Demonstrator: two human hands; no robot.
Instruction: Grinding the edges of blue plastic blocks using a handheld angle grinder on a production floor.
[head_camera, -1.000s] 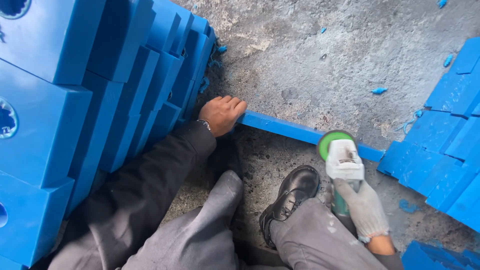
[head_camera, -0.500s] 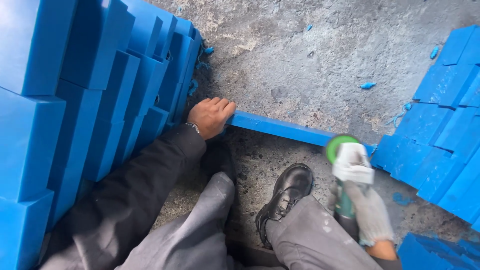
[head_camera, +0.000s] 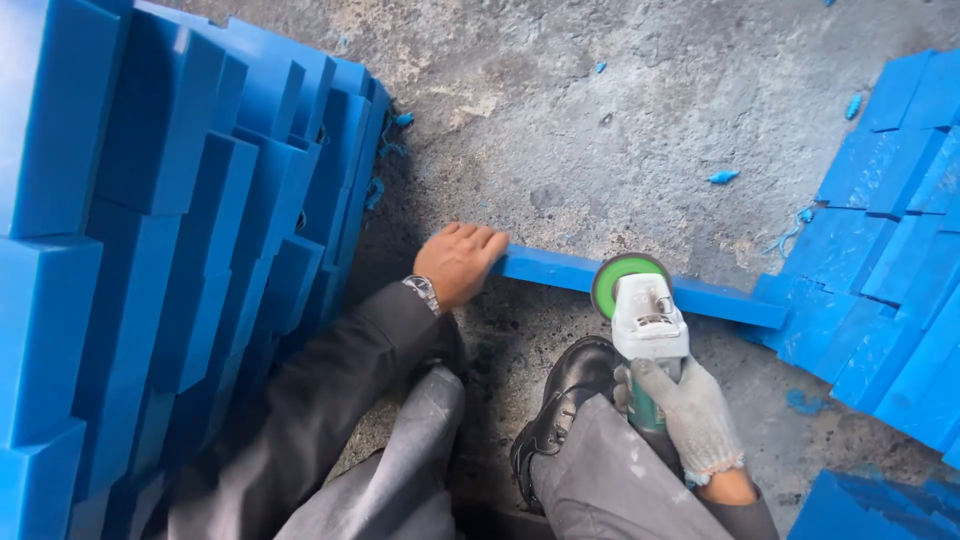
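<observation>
Nearest the camera, at lower centre of the frame, sit grey trouser knees and 1 black shoe (head_camera: 562, 410). At lower right, the gloved right hand (head_camera: 690, 415) is closed around the body of an angle grinder (head_camera: 648, 335), whose green disc (head_camera: 625, 282) meets the near edge of a long blue plastic strip (head_camera: 640, 287) lying on the concrete floor (head_camera: 620, 130) at mid-frame. At centre left, the bare left hand (head_camera: 458, 262) presses flat, fingers together, on the strip's left end. For a clean pass, hold the strip pinned firmly, guide the disc steadily along the edge, and keep fingers well apart from it. Beyond, blue blocks (head_camera: 180, 200) stack at left; blue slabs (head_camera: 890, 230) lie at right.
</observation>
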